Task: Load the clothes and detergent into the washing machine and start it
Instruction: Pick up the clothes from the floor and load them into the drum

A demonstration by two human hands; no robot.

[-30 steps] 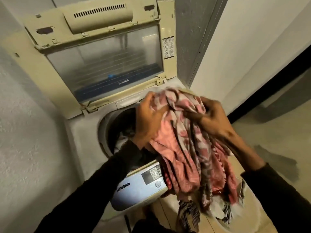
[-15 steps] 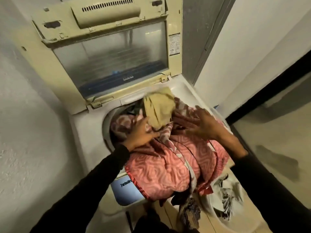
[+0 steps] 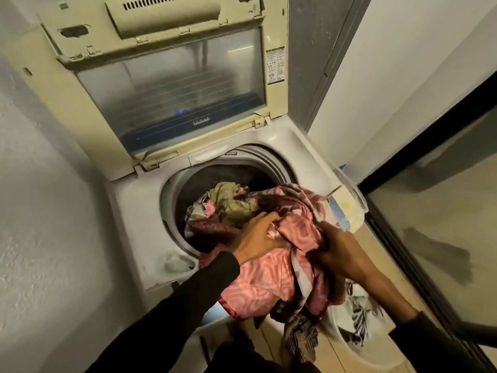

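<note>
The washing machine (image 3: 150,224), a top-loader, occupied the centre of the frame with its lid (image 3: 172,84) raised and leaning back toward the upper left, the drum (image 3: 215,181) mouth facing up. A pink patterned cloth (image 3: 269,275) lay with its long axis running from the drum's lower right rim down toward the lower centre, part inside the drum, part draped over the machine's front edge. An olive garment (image 3: 231,200) sat bunched in the drum above it. The front control panel was covered by the cloth. A basket (image 3: 347,343) at lower right was blurred and partly hidden. The left hand (image 3: 258,238), fingers curled, gripped a fold of the pink cloth at the drum rim. The right hand (image 3: 336,254) was closed on the cloth's right side. Both dark sleeves entered from the bottom edge.
</note>
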